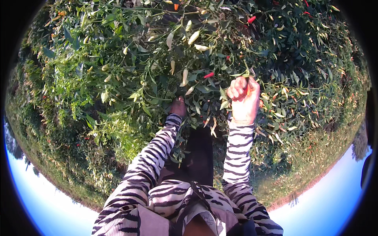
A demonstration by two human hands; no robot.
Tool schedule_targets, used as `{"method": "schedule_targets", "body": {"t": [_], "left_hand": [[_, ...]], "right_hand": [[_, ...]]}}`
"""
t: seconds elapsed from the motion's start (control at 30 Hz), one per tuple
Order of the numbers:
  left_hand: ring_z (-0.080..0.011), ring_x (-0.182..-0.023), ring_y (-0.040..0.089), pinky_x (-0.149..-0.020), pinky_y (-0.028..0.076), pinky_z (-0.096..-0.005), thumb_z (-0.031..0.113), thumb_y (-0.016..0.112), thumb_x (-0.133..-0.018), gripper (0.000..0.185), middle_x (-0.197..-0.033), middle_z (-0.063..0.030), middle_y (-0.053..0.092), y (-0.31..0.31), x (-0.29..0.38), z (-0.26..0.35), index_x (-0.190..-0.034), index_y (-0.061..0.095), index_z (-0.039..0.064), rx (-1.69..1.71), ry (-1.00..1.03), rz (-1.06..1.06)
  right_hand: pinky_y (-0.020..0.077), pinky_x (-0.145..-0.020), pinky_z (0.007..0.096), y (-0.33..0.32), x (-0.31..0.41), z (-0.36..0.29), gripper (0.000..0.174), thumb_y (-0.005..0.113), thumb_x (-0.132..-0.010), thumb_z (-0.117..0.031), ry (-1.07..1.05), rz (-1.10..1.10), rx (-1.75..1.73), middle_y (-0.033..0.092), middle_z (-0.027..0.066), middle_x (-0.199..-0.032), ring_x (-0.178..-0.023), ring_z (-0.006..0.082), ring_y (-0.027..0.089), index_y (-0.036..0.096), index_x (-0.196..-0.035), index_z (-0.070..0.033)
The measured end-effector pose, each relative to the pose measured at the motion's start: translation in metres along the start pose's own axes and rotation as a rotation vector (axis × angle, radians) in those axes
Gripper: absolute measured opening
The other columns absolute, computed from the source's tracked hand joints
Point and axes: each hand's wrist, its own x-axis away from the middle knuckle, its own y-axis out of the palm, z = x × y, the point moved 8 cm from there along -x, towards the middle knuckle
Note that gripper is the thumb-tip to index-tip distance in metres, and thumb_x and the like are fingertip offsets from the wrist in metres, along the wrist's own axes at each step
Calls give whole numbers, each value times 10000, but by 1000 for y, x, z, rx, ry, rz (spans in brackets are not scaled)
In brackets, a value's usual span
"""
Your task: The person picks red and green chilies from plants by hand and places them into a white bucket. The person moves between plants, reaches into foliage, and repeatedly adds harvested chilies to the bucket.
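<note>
My right hand (244,98) is raised over the pepper plants, its fingers curled, with a green stem and leaves poking out at the fingertips; a bit of orange shows in the palm. My left hand (178,106) reaches down among shaded leaves, and its fingers are mostly hidden there. A pale chili pepper (190,90) hangs just above it, with a longer pale pepper (185,77) higher up. Left of my right hand lies a red chili pepper (208,75). Several cream peppers (194,37) hang farther forward.
Dense pepper plants with green foliage (109,62) surround me on both sides. Pale and red peppers (251,19) dot the branches. Long pale peppers (213,128) hang close to my dark trousers (199,153). A grassy field edge lies towards the rim.
</note>
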Motion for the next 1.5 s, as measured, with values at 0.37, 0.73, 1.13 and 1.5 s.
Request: {"method": "schedule_targets", "body": {"t": [0.37,0.73,1.13,1.5], "left_hand": [[-380,-845,567,-716,458,-464,224,364,-850,475,-951,-260,553,22,-7,-18,-1264,255,18,-55,-23,-4],[-409,-978,487,-841,382,-453,448,161,-889,608,-1018,-264,530,11,-4,-17,-1019,523,-24,254,-107,53],[-373,-835,514,-701,430,-444,226,408,-839,279,-937,-207,528,18,16,-6,-1017,470,20,8,111,141],[-257,-698,595,-606,482,-317,164,598,-744,190,-879,-105,594,-154,169,98,-883,571,37,-182,908,261]], "right_hand": [[393,-423,383,0,-34,48,122,602,-758,-180,-473,79,1658,533,132,-509,-477,315,544,606,-801,-66],[347,-399,273,-66,-49,82,182,552,-830,-209,12,360,326,464,34,-522,-413,109,408,518,-853,-32],[438,-512,286,195,-26,2,279,489,-842,-75,-1023,-403,1254,600,106,-748,-588,184,560,483,-1111,-1],[457,-423,313,117,-42,96,179,560,-723,-38,-1065,-368,1650,506,125,-990,-468,223,553,565,-902,-32]]}}
